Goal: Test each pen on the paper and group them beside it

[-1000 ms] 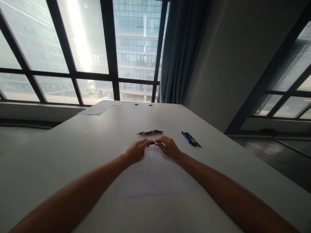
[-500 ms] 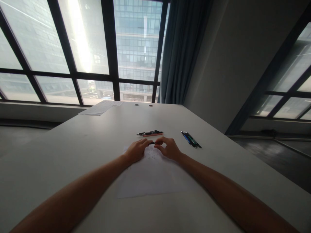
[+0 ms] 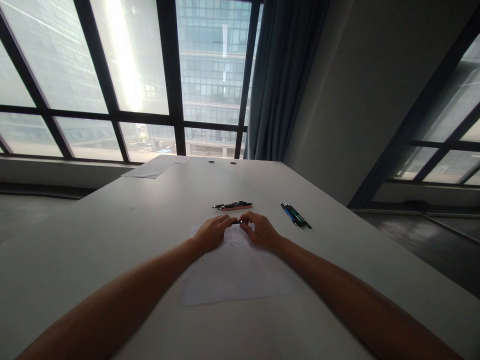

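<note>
— Hands?

— Left hand (image 3: 212,233) and right hand (image 3: 259,230) out over the middle of the desk (image 3: 112,235), fingertips nearly meeting. Both pinched on one small dark pen (image 3: 236,222), held level between them, just above the far edge of the white sheet (image 3: 236,275).

— Grip tight or loose?

— Narrow on both sides: fingers curled in, closed round the pen's ends. Only a short dark stretch visible between the fingertips; rest hidden under the fingers. Cap on or off, cannot tell.

— The sheet?

— Flat on the desk, under the wrists, reaching back toward the near edge. Faint scribbles near its far end, too pale to read.

— Anything else lying about?

— A little cluster of pens (image 3: 232,205) just beyond the hands, toward the far edge: dark ones beside a pinkish one, lying crosswise. A second group of dark and blue pens (image 3: 296,215) off to the right of the right hand, near the desk's right edge, slanted, well apart from the first. Loose papers (image 3: 155,166) at the far left corner, by the window (image 3: 131,75). Grey-blue curtain (image 3: 279,80) past the far edge.
</note>
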`<state>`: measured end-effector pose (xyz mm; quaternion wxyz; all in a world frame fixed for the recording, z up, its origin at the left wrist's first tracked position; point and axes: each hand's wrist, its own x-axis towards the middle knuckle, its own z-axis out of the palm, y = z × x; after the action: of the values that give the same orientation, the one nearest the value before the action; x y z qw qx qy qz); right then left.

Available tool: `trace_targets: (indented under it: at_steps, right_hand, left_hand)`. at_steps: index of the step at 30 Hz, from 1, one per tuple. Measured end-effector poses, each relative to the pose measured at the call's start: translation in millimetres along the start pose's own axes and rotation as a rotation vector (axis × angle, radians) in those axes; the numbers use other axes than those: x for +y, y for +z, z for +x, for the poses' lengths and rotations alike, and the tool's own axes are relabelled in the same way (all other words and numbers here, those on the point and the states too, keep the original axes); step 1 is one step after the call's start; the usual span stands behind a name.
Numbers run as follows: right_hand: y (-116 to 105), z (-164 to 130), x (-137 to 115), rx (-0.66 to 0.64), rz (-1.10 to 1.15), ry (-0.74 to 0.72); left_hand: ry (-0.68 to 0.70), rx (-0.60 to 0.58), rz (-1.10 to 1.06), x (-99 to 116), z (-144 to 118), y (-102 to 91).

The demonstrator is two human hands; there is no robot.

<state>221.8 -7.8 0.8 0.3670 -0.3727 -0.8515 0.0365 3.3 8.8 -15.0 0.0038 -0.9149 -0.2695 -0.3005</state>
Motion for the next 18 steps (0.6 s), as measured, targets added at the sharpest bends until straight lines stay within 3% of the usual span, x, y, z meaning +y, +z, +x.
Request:
trace_targets:
  at_steps: [18]
  right_hand:
    - [-1.7,1.8,4.0,-0.032,-0.222,-0.136]
  left_hand:
    - [0.016,0.021,0.008,-1.8,-0.4,3.2]
